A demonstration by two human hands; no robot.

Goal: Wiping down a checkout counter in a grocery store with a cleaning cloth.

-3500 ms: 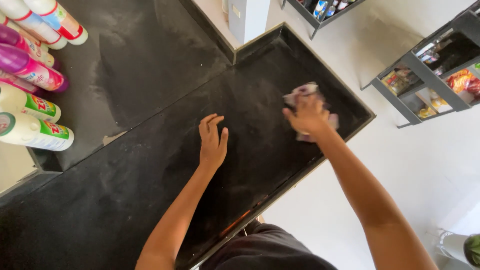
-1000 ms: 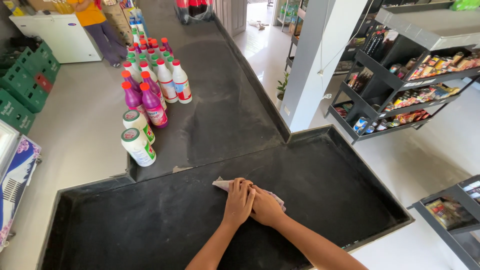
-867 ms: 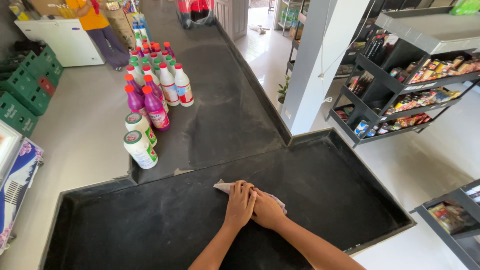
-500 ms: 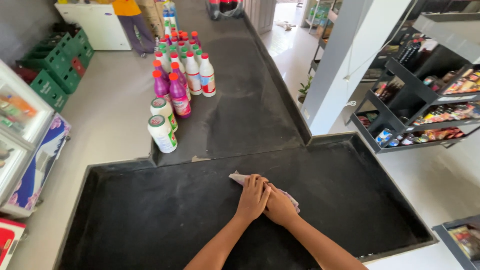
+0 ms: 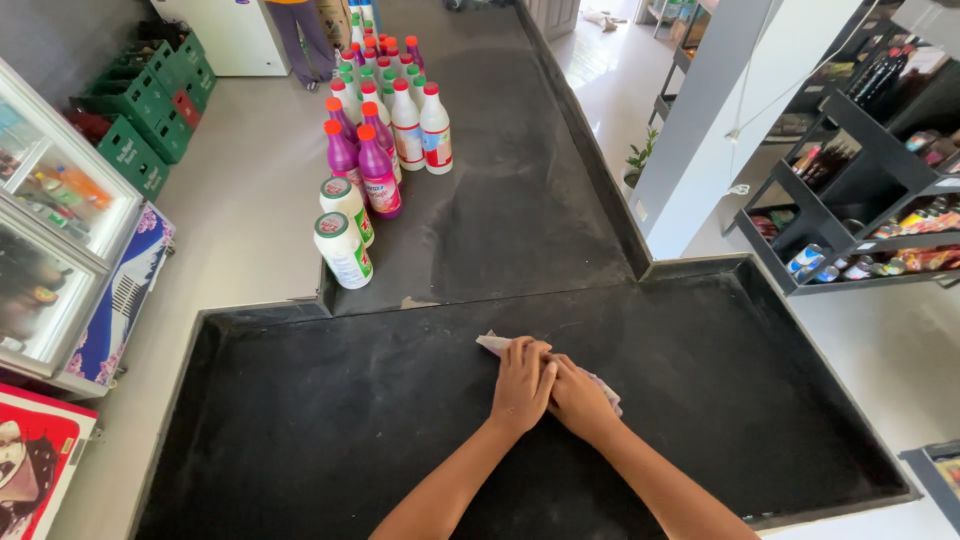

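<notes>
Both my hands press a pale pinkish cloth (image 5: pixel 493 344) flat on the black counter (image 5: pixel 300 420). My left hand (image 5: pixel 522 383) lies on top, fingers together, partly overlapping my right hand (image 5: pixel 580 402). Only the cloth's left corner and a strip at the right show from under the hands. The counter surface around them looks dusty and streaked.
Several plastic bottles (image 5: pixel 378 130) with red, pink and green caps stand in a cluster on the far arm of the counter. A person (image 5: pixel 297 30) stands at the far end. Green crates (image 5: pixel 150 110) and a glass-front cooler (image 5: pixel 50 250) are left. Stocked shelves (image 5: pixel 870 200) are right.
3.5 s ago my hands were apart, the right one on the cloth near the counter's corner. Now both sit together on the cloth mid-counter. Over the last second only the view shifted.
</notes>
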